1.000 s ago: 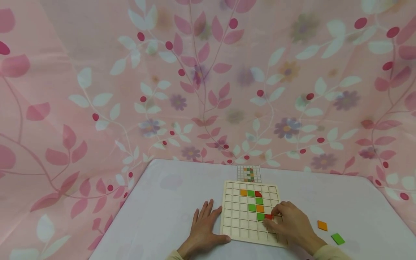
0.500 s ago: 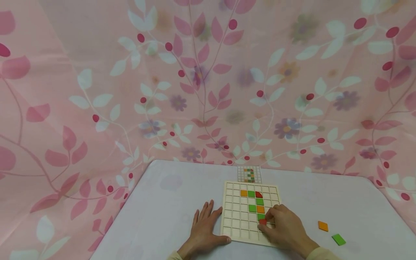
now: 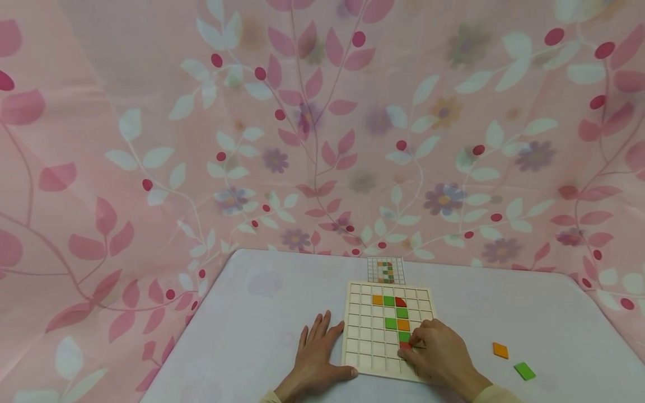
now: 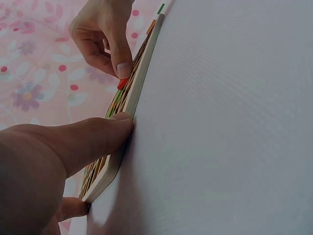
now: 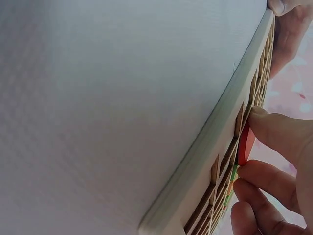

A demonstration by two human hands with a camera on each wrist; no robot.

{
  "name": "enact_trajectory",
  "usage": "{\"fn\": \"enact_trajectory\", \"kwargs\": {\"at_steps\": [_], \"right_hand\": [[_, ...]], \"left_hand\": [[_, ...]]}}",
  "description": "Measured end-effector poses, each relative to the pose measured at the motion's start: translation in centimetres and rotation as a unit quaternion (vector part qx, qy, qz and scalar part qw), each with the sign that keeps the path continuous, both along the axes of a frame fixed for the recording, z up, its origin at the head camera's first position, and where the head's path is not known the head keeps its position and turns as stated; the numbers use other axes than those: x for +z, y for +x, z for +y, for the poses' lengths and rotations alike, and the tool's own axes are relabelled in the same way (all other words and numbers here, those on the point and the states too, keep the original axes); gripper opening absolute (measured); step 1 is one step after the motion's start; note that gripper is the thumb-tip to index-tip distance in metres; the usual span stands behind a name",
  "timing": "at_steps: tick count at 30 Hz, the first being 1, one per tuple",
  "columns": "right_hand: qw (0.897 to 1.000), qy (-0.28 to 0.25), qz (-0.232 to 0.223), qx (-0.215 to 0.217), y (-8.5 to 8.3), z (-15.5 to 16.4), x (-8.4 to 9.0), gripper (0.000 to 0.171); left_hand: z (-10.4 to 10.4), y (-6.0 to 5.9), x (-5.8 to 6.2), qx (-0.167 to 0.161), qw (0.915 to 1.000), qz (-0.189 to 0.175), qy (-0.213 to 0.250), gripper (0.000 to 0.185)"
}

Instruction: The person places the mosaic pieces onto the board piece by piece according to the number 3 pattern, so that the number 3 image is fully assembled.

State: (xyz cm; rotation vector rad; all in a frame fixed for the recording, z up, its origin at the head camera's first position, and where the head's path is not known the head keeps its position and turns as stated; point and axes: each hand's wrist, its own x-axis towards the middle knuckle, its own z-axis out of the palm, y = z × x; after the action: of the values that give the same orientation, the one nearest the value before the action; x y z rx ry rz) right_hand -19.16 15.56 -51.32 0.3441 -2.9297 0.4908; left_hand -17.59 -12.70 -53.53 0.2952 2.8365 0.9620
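A pale wooden grid board (image 3: 368,336) lies on the white table (image 3: 262,313), with orange, green and red tiles set in its cells. My right hand (image 3: 438,352) pinches a small red tile (image 3: 405,346) between thumb and fingers, low over a cell just below a green tile (image 3: 404,336). The right wrist view shows the red tile (image 5: 244,144) held at the board's grid (image 5: 215,161). My left hand (image 3: 314,358) lies flat on the table, its thumb against the board's near left edge (image 4: 124,122).
A small pattern card (image 3: 386,270) lies beyond the board. An orange tile (image 3: 500,350) and a green tile (image 3: 524,370) lie loose on the table to the right. A pink floral curtain (image 3: 201,140) hangs behind the table.
My right hand moved the red tile left and toward me, from beside the lowest green tile down to the cell below it. The left hand stayed still.
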Motion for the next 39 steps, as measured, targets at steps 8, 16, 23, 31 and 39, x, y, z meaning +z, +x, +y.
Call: {"fn": "enact_trajectory", "kwargs": {"at_steps": [8, 16, 23, 31, 39], "right_hand": [[1.0, -0.01, -0.015, -0.008, 0.0, -0.2, 0.1, 0.024], [1.0, -0.016, -0.017, 0.0, 0.1, -0.2, 0.5, 0.024], [0.999, -0.011, -0.033, -0.002, 0.2, -0.3, 0.6, 0.025], [0.998, -0.01, -0.053, -0.012, 0.3, -0.2, 1.0, 0.029], [0.997, -0.04, -0.056, -0.03, 0.2, 0.0, 0.4, 0.026]], "left_hand": [[-0.1, -0.1, -0.2, -0.002, 1.0, 0.005, 0.0, 0.099], [0.0, -0.1, -0.2, -0.001, 1.0, 0.005, 0.002, 0.099], [-0.1, 0.0, -0.3, -0.001, 1.0, 0.003, 0.002, 0.098], [0.0, -0.1, -0.5, 0.004, 1.0, 0.005, -0.002, 0.099], [0.0, 0.0, -0.4, 0.002, 1.0, 0.002, -0.001, 0.1]]}}
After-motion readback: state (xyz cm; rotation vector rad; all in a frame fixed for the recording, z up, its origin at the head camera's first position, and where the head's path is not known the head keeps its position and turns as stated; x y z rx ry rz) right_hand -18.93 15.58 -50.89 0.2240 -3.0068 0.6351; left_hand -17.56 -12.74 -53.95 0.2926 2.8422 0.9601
